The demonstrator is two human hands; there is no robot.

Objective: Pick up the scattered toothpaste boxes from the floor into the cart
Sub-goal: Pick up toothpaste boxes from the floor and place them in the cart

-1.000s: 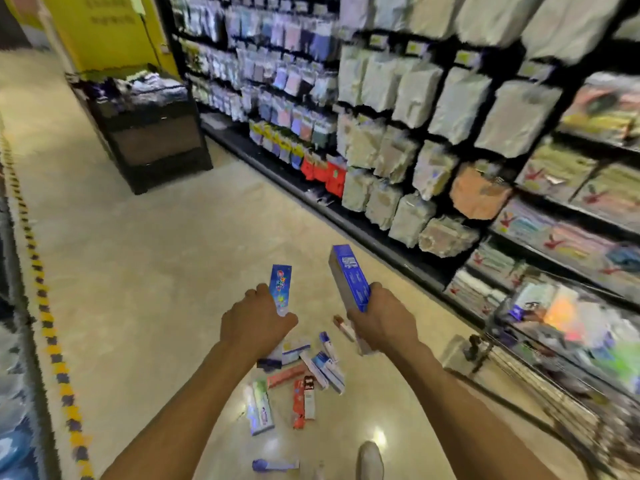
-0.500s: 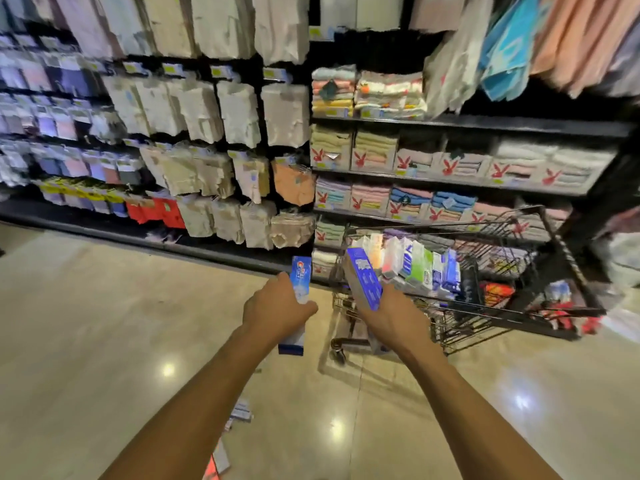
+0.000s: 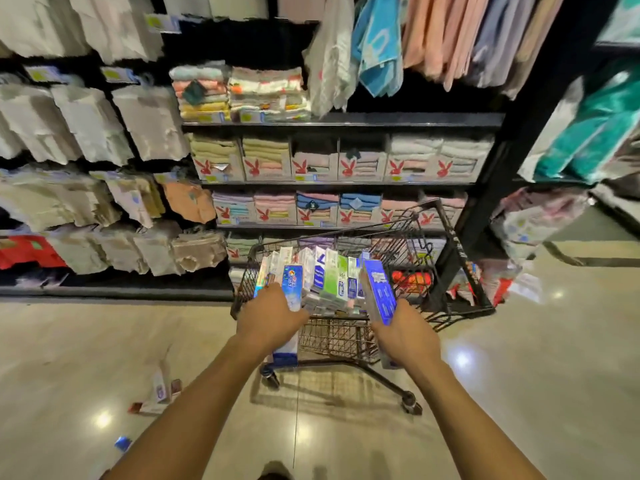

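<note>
A black wire shopping cart (image 3: 446, 268) stands in front of me, with several toothpaste boxes (image 3: 329, 275) standing upright in its basket. My left hand (image 3: 268, 318) grips a light-blue toothpaste box (image 3: 292, 285) upright at the cart's near left rim. My right hand (image 3: 403, 332) grips a dark-blue toothpaste box (image 3: 379, 291), tilted, over the near edge of the basket. A few more boxes (image 3: 161, 393) lie on the floor at lower left, and a small blue one (image 3: 123, 443) lies nearer me.
Black store shelves (image 3: 343, 119) with folded towels and hanging packets rise just behind the cart. More towel racks (image 3: 588, 140) stand at the right. The polished beige floor (image 3: 540, 375) stretches left and right of the cart.
I have turned from the pile on the floor toward the cart and come closer. Both hands with their boxes now reach the basket's near rim.
</note>
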